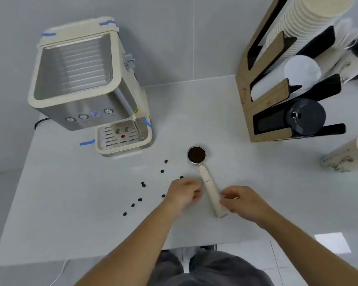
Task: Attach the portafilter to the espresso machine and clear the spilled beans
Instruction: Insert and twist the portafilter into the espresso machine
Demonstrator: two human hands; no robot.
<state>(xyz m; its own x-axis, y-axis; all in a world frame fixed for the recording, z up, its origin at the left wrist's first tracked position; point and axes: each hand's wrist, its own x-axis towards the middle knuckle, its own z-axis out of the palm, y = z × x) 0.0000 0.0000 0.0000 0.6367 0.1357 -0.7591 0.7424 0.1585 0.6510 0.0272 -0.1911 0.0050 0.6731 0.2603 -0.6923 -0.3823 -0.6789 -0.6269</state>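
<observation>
Here, fingers [227, 196]: those of the right hand curl loosely toward the portafilter's handle, their tips at its right side; whether they press on it cannot be told.
Right hand [242, 202]: just right of the handle's near half, not closed around it.
Left hand [183, 194]: just left of the handle, fingers bent inward and blurred; holds nothing that shows, and contact with the handle cannot be told.
Portafilter [206, 178]: lies on the table between the two hands, cream handle pointing toward the person, metal basket at the far end, filled with dark grounds.
Spilled beans [143, 184]: dark, scattered singly on the table left of the portafilter, one just beside the left hand's wrist.
Table [81, 203]: white, flat.
Espresso machine [85, 79]: cream and steel, at the far left of the table, well apart from the portafilter; one button glows blue.
Cup rack [277, 89]: cardboard, far right, holding stacked paper cups and lids.
</observation>
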